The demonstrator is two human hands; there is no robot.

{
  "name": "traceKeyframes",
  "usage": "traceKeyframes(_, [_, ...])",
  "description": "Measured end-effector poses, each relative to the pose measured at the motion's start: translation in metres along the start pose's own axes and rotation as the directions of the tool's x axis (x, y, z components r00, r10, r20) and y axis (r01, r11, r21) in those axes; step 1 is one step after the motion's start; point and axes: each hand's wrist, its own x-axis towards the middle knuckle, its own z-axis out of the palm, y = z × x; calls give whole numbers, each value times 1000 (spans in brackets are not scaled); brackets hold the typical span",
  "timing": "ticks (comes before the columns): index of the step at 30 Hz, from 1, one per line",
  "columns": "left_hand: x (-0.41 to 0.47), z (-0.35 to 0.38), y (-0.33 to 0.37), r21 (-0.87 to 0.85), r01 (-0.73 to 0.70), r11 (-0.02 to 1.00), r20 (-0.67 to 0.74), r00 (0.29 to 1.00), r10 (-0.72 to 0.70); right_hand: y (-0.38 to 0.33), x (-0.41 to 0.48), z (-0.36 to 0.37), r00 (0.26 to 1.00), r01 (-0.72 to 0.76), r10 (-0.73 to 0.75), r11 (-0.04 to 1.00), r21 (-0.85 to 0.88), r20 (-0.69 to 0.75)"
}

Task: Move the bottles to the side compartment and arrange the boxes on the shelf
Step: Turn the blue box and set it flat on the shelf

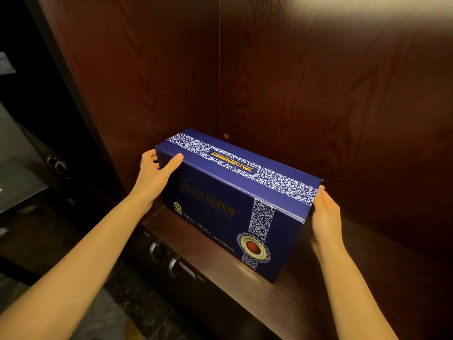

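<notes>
Blue cardboard box (220,192), long and rectangular with a white floral band over its top and down its near face, is the only one of the task's things in view. No bottles show, so whether they have reached the side compartment cannot be judged from here. At far left lies a dim area with a pair of metal handles (56,165), too dark to read further. Next comes the left hand (154,173), which grips the box's left end, thumb laid over the near top edge and fingers wrapped round the far side. The box sits towards the left part of the dark wooden shelf (318,303), angled so that its right end comes nearer. Its near lower edge seems to touch the shelf, though I cannot tell whether its full weight rests there. Below the shelf's left edge are two curved metal drawer pulls (164,258). The right hand (326,212) presses against the box's right end with fingers fairly straight, not curled round it. Behind stands the reddish wood-grain back panel (318,94). By my judgement the box-arranging step is under way: this box needs squaring against the panel, and any other boxes are out of sight.
</notes>
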Motion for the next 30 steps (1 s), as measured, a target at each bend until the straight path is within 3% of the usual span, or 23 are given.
traceKeyframes(9, [-5,-1,-1,25,-21,999,22,1000,21,-8,-7,1,997,-48,40,988,-145,-59])
traceKeyframes(13, [-18,-2,-6,146,-135,980,-60,988,145,-4,-16,-9,996,85,-91,912,-400,6])
traceKeyframes(19, [-55,-12,-21,281,-315,906,-25,942,335,-7,-48,-24,991,130,-114,821,-556,65])
traceKeyframes(24, [-92,-24,-15,440,-533,723,167,840,517,-24,-88,-30,961,248,-252,599,-761,115])
traceKeyframes(30, [-150,-46,3,486,-634,602,320,770,552,-46,-148,-29,876,381,-428,335,-862,221])
